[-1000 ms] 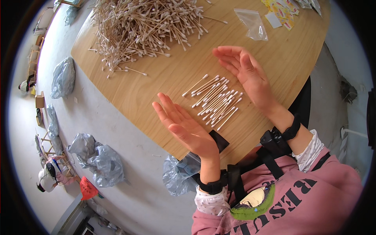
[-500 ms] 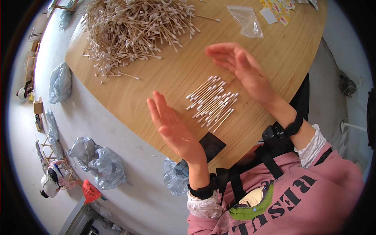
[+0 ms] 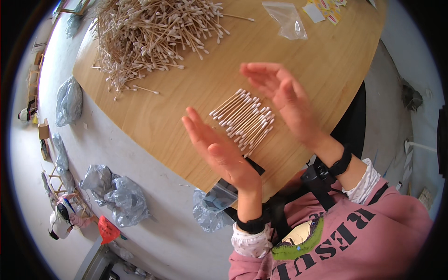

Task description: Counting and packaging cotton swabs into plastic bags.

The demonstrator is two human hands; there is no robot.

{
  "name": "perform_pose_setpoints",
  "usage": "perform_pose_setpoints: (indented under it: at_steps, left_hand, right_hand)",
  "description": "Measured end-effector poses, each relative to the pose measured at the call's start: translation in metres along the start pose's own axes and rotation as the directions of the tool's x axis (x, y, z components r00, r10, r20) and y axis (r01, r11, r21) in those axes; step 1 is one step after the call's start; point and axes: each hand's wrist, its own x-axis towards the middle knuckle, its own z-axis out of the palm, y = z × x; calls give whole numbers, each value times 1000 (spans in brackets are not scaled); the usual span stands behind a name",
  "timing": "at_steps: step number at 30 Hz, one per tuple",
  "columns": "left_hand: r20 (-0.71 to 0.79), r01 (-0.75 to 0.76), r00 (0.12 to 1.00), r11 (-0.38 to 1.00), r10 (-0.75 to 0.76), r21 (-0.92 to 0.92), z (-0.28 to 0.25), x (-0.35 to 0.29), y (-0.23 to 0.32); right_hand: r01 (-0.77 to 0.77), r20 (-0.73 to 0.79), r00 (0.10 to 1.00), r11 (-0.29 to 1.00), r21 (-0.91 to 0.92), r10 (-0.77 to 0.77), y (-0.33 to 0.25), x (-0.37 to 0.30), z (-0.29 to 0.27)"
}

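A row of wooden-stick cotton swabs (image 3: 245,120) lies roughly parallel on the table between my two hands. My left hand (image 3: 217,151) is open along the left ends of the row, its palm turned inward. Facing it from the other side, my right hand (image 3: 287,95) is open too, slightly blurred, with its fingers extended. Nothing is held in either palm. Beyond them rises a large, tangled pile of cotton swabs (image 3: 154,35) at the far left of the table.
The wooden table (image 3: 186,93) has a curved left edge. A clear plastic bag (image 3: 287,21) and yellow-and-white packets (image 3: 326,9) lie at the far right. Grey plastic bags (image 3: 123,196) rest on the floor at left, where another person (image 3: 60,219) is at work.
My hands have come closer together around the swabs. The swabs in the row now lie more tightly packed and more even. The view has shifted slightly.
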Motion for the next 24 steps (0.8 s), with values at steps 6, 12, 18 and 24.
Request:
perform_pose_setpoints:
  at_steps: [6,12,18,24]
  left_hand:
    - [504,-482,844,154,-183,863,-9,-37,20]
    - [516,-520,821,52,-245,853,-3,-36,4]
    - [542,-551,798,44,-265,833,-2,-52,2]
    - [505,-512,807,64,-305,857,-5,-44,10]
  right_hand:
    - [85,-8,996,968,-236,-89,-19,-14,-37]
    - [61,15,998,967,-247,-59,-17,-25,-39]
    - [63,54,997,963,-263,-50,-16,-30,-36]
    - [55,48,998,974,-218,-46,-11,-28,-31]
